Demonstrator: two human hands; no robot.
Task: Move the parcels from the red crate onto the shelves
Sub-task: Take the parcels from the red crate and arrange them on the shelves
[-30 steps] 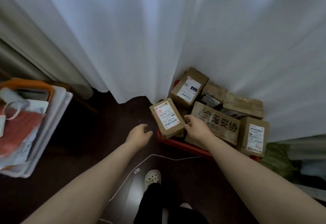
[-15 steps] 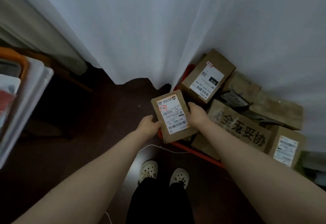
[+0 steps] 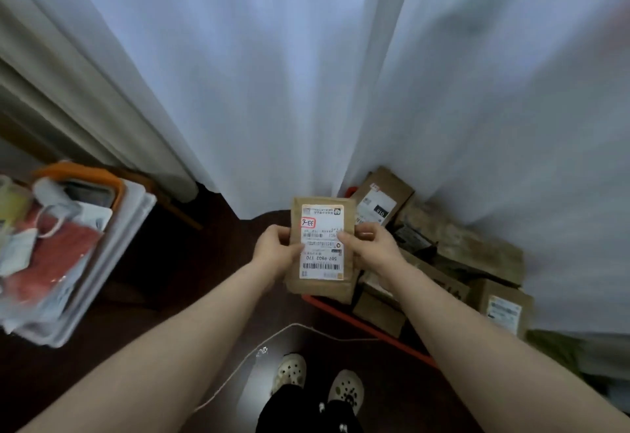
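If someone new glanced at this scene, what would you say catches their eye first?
The brown parcel draws the eye first, held mid-frame between the left hand and right hand. Its white label carries a handwritten mark boxed in red. Behind it to the right, more parcels are heaped in the red crate, partly under the white curtain.

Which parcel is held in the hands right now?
The flat brown parcel with the red-boxed mark on its label, gripped by the left hand and right hand; the other parcels lie in the red crate.
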